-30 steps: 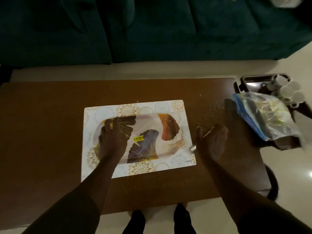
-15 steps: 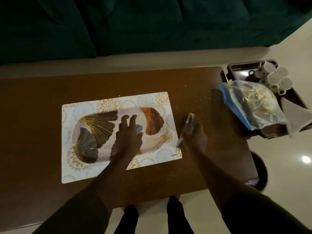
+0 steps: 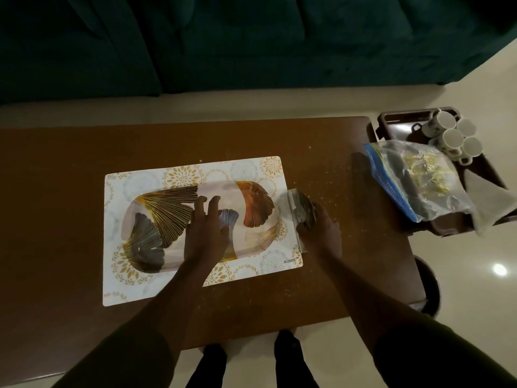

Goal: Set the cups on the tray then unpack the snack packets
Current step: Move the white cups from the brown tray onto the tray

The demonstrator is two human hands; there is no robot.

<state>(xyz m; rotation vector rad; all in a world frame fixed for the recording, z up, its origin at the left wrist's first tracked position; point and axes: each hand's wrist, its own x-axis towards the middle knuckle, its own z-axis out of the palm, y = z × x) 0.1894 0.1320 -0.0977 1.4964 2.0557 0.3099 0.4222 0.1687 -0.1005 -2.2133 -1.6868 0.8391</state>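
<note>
A leaf-patterned tray [image 3: 156,217] lies on a white and gold placemat [image 3: 179,175] in the middle of the brown table [image 3: 56,191]. My left hand [image 3: 205,233] presses flat on the tray's centre, fingers spread. My right hand [image 3: 321,233] grips a clear plastic wrap [image 3: 296,203] at the tray's right end, and the wrap stands up from the table. Several white cups [image 3: 453,135] sit bunched on a dark brown tray [image 3: 397,124] beside the table at the far right. A clear snack bag [image 3: 419,180] with a blue edge lies in front of the cups.
Crumbs [image 3: 327,177] are scattered over the table's right part. A grey triangular sheet [image 3: 486,197] lies next to the snack bag. A dark green sofa [image 3: 223,37] runs along the far side. My feet show below the table's near edge.
My left hand slid from the tray's left end to its centre. My right hand took hold of the clear plastic wrap and raised it at the tray's right end.
</note>
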